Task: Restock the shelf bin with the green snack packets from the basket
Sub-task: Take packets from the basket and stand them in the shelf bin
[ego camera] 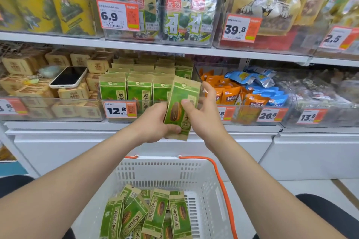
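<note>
Stocked shelving is seen behind. One green packet is gripped low by the left hand and pinched midway by the right hand, before the shelf bin, above the basket.

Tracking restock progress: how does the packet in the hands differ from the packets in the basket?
The held packet is single, near upright, lifted before the shelf bin, gripped by left hand and right hand. The basket packets are several, lying tilted and overlapping in the white basket, untouched. Both share the green-and-tan seed design.
</note>
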